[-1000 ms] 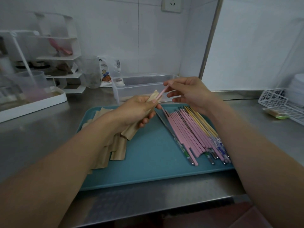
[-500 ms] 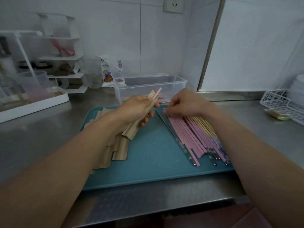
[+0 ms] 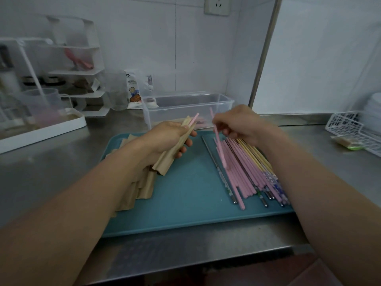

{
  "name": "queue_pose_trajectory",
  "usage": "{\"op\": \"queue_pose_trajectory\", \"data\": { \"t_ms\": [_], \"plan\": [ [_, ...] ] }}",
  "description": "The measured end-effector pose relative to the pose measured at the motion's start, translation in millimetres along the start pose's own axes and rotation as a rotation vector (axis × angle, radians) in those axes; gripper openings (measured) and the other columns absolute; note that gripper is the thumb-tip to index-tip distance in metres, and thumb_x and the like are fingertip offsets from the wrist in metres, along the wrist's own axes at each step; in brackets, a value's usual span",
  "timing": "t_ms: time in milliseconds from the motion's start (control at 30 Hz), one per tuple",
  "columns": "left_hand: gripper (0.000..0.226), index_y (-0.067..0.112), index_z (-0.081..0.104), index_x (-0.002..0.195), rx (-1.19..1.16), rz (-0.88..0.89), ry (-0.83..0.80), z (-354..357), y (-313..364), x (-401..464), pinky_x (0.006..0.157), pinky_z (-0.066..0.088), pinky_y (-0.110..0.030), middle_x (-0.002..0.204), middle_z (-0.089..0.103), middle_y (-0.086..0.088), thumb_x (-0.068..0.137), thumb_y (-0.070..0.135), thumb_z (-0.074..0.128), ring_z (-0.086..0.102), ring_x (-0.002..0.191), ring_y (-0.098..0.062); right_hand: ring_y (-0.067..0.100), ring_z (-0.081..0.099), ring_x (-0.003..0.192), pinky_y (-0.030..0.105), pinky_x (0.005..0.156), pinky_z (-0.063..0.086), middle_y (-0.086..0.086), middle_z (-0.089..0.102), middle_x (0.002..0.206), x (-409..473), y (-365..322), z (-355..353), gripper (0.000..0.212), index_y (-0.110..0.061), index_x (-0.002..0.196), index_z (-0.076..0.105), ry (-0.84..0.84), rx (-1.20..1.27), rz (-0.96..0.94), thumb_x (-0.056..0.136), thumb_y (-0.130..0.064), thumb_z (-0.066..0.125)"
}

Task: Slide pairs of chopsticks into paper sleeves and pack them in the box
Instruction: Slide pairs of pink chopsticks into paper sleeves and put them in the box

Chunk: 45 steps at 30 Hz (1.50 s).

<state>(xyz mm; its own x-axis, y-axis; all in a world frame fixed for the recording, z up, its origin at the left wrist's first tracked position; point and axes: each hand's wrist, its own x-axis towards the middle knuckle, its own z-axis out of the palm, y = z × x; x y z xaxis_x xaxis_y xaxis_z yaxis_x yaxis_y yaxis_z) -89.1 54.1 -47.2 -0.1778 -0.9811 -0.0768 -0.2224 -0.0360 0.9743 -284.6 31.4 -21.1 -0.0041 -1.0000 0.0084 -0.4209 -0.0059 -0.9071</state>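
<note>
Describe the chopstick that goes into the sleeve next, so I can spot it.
Start at the teal tray and find the chopstick pile on its right side. Above the pile's far end, the right hand pinches one pink chopstick. It alone is lifted and tilted; the others lie flat.

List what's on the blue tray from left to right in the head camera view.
Stack of paper sleeves → left hand gripping a sleeve with one pink chopstick in it → right hand lifting another pink chopstick → pile of loose chopsticks.

one head-worn view, close, facing forward and down over the tray (image 3: 185,207); edges seem blurred.
</note>
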Motion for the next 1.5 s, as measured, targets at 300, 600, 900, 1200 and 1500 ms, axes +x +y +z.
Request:
{"op": "queue_pose_trajectory", "data": {
  "t_ms": [300, 600, 900, 1200, 1500],
  "plan": [
    [0.03, 0.012, 0.067, 0.107, -0.101, 0.007, -0.094, 0, 3, -4, 0.044, 0.046, -0.021, 0.068, 0.058, -0.003, 0.104, 0.028, 0.043, 0.052, 0.049, -0.009, 0.009, 0.053, 0.061, 0.015, 0.049, 0.045, 0.01, 0.066, 0.083, -3, -11, -7, 0.025, -0.003, 0.119, 0.064, -0.243, 0.786, -0.146, 0.098, -0.001, 0.051],
    [0.027, 0.013, 0.067, 0.107, -0.071, 0.029, -0.157, 1, 3, -6, 0.043, 0.044, -0.019, 0.067, 0.058, -0.001, 0.103, 0.028, 0.045, 0.051, 0.048, -0.007, 0.007, 0.056, 0.06, 0.014, 0.052, 0.049, 0.002, 0.061, 0.071, -2, -8, -5, 0.016, -0.006, 0.098, 0.066, -0.191, 0.762, -0.165, 0.1, -0.018, 0.055],
    [0.028, 0.013, 0.068, 0.105, -0.067, 0.038, -0.161, 2, 4, -7, 0.044, 0.044, -0.019, 0.067, 0.059, -0.001, 0.103, 0.027, 0.044, 0.05, 0.048, -0.008, 0.013, 0.072, 0.072, 0.015, 0.062, 0.057, 0.01, 0.071, 0.081, -3, -8, -6, 0.009, 0.0, 0.098, 0.068, -0.236, 0.933, -0.191, 0.092, -0.002, 0.062],
    [0.035, 0.017, 0.069, 0.111, -0.039, 0.072, -0.211, 3, 5, -8, 0.046, 0.044, -0.021, 0.065, 0.062, 0.003, 0.105, 0.033, 0.038, 0.051, 0.049, -0.008, 0.006, 0.036, 0.051, 0.014, 0.037, 0.025, 0.0, 0.049, 0.064, 3, -3, -4, 0.021, -0.002, 0.097, 0.067, -0.227, 0.68, -0.197, 0.102, -0.017, 0.052],
    [0.035, 0.017, 0.069, 0.109, -0.072, 0.101, -0.252, 3, 5, -9, 0.046, 0.042, -0.02, 0.064, 0.062, 0.003, 0.106, 0.031, 0.037, 0.049, 0.049, -0.008, 0.007, 0.034, 0.057, 0.014, 0.04, 0.026, 0.002, 0.049, 0.07, 5, 4, 2, 0.025, 0.004, 0.107, 0.069, -0.288, 0.486, -0.129, 0.099, -0.017, 0.058]
  ]
}}
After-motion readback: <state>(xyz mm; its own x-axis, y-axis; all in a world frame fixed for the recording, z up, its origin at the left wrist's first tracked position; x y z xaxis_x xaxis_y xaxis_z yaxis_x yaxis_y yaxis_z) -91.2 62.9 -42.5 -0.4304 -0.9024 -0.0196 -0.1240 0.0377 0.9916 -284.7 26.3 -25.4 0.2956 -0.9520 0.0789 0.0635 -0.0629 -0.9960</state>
